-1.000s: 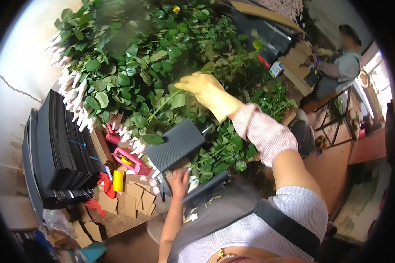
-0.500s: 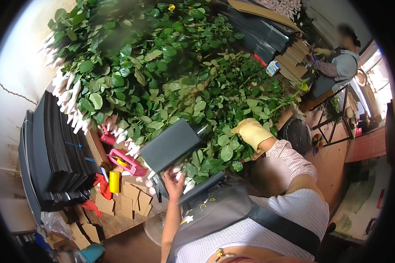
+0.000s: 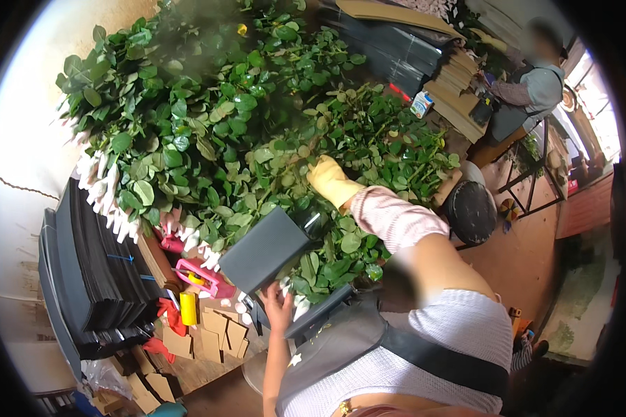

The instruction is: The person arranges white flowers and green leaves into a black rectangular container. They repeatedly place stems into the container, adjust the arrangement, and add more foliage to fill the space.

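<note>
A large heap of green leafy rose stems [image 3: 222,111] covers the table, their heads in white sleeves [image 3: 101,184] toward the left. In front lies a bundle of stems with a dark corrugated sheet [image 3: 265,250] folded over it. My bare left hand [image 3: 278,309] is at the sheet's lower edge, its fingers apart against the white-sleeved heads. My right hand [image 3: 332,182], in a yellow glove, reaches over the heap beyond the sheet. Its fingers are drawn together among the leaves; what they hold is hidden. Another dark sheet edge [image 3: 320,311] lies near my apron.
Stacked black sheets [image 3: 104,257] stand at left. Nearby are a pink tape dispenser [image 3: 205,278], a yellow roll [image 3: 188,308] and small cardboard pieces [image 3: 222,333]. A round black-topped stool [image 3: 471,212] stands at right. Another person [image 3: 535,87] works at the far right, by stacked cardboard [image 3: 455,104].
My gloved right hand has moved left and farther away, deeper over the heap, with the forearm stretched out. My left hand stays at the sheet's edge. The view has shifted slightly.
</note>
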Tool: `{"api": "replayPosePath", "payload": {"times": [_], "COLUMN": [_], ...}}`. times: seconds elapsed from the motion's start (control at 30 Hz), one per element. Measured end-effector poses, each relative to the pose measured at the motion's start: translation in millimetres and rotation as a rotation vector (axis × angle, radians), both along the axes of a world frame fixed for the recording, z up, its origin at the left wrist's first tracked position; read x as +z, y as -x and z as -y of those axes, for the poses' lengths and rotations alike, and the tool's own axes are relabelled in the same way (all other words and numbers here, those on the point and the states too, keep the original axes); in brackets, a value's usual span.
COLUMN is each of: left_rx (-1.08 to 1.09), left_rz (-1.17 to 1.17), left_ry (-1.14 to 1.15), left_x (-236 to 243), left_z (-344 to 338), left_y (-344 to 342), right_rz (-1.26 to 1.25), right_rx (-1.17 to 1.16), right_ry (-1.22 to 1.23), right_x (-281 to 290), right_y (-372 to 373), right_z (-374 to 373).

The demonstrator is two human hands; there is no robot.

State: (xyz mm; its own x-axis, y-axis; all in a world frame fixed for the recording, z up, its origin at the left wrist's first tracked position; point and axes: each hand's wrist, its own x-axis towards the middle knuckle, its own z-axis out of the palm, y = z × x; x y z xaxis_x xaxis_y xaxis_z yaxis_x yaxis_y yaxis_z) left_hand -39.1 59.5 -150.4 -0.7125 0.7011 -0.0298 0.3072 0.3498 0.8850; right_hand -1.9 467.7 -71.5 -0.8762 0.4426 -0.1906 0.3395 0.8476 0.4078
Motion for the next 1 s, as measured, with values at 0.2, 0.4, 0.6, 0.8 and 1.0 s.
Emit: {"api": "replayPosePath", "payload": {"times": [0.2,0.4,0.6,0.8,1.0], "left_rx": [0.033,-0.015,-0.036,0.016,-0.054], "left_rz": [0.003,-0.093,-0.012,0.002,0.062], "left_ry": [0.013,0.008,-0.024,-0.029,-0.12], "left_x": [2,-11,-1,-7,-25], "left_z": [2,9,3,4,3], "left_y": [-4,0,0,-1,7], "right_rz": [-0.169,-0.651,-0.016,-0.272,-0.423], "right_rx": [-0.117,-0.049,0.014,-0.006,-0.083], "right_ry": [0.415,0.718,0.145,0.289,0.235], "right_x": [64,136,21,69,138], "right_y": [33,6,-10,-6,14], "right_z": [-22,-8,-3,-3,-28]}}
